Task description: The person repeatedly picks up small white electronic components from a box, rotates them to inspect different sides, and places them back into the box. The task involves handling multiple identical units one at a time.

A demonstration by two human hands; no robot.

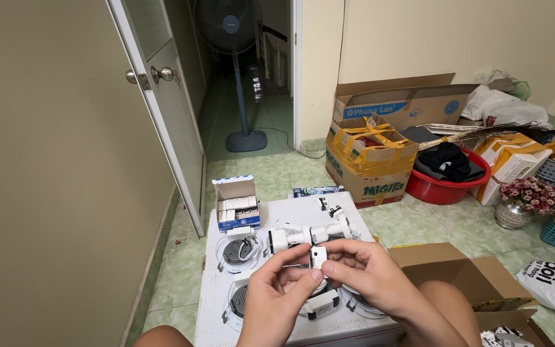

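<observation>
Both hands meet over the near middle of a white foam tray [277, 328] that lies on the floor, and they pinch one small white plastic block with a dark face [318, 256] between them. The left hand [276, 297] closes on it from below and the left with thumb and forefinger; the right hand [362, 270] closes on it from the right, fingertips curled over its top. The block stands roughly upright in the grip, its longer side running up and down and its dark face turned towards the camera.

Open room is tight below the grip: round white recessed lamp housings [237, 252] sit in the tray's wells to the left of and under the hands. Just beyond the grip a white tubular fitting [306, 235] lies across the tray, its long axis running left to right, with loose small white parts past it. Beyond and to the left of the grip stands an open blue-and-white carton of small white pieces [239, 205] at the tray's far corner. To the right, close by the right forearm, an open brown cardboard box [464, 276] takes the floor.

The floor is pale green mottled tile. Far beyond the grip an open white door [168, 109] shows a passage with a dark standing fan [232, 38]. Further right, along a cream wall, sit taped cardboard boxes [374, 148] and a red plastic basin [444, 186] of dark cloth.
</observation>
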